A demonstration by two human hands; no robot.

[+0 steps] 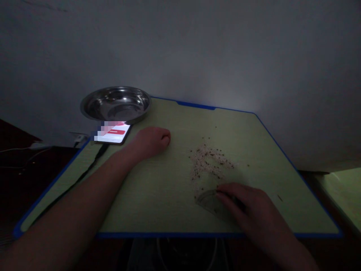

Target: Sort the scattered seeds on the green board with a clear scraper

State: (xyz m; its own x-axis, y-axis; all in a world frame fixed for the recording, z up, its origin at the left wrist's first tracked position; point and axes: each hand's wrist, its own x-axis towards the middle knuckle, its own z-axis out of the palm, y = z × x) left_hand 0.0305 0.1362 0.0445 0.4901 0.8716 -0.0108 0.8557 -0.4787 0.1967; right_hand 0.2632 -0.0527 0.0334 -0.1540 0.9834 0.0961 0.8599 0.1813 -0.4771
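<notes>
My left hand [152, 141] rests on the pale green tabletop as a closed fist, left of a scattered pile of pale grains [207, 153] mixed with small dark pieces. Whatever its curled fingers may hold is hidden. My right hand [242, 201] is closed in a pinch at the near side of the pile. Its thumb and index finger meet over the curved edge of a see-through, half-round protractor shape [208, 199]. I cannot tell if this shape is gripped or just lies beneath. A tiny speck shows at the fingertips, too small to name.
A shiny steel bowl [118, 103] stands at the back left. In front of it lies a lit phone [114, 133] with a black cable [84, 173] running to the near left. The table [158, 210] has a blue rim and meets a grey wall. A thin stick [279, 198] lies at right.
</notes>
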